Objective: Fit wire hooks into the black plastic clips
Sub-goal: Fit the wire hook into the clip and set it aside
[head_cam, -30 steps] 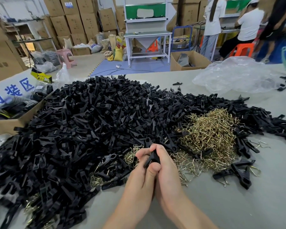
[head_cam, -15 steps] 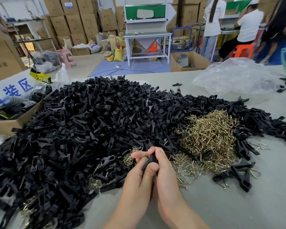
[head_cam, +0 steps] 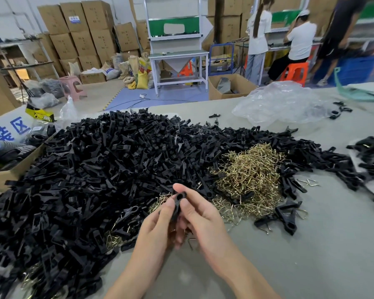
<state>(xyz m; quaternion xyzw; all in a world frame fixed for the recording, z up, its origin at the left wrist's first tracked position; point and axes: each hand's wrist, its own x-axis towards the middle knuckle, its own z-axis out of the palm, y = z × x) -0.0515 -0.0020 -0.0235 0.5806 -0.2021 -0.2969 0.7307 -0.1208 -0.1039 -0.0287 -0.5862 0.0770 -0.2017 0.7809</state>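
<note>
Hands at a grey bench [head_cam: 311, 255], seen from the head camera. The left hand [head_cam: 158, 223] and right hand [head_cam: 201, 216] meet over the near part of the bench, both pinching one black plastic clip [head_cam: 178, 201] held upright between thumbs and fingertips, its round eye at the top. Each grip is narrow, closed on that clip. Behind and to the left spreads a large heap of black clips [head_cam: 95, 169]. A tangle of brass-coloured wire hooks [head_cam: 251, 173] lies just right of the hands. A crumpled clear plastic bag [head_cam: 283, 102] sits farther back on the right.
</note>
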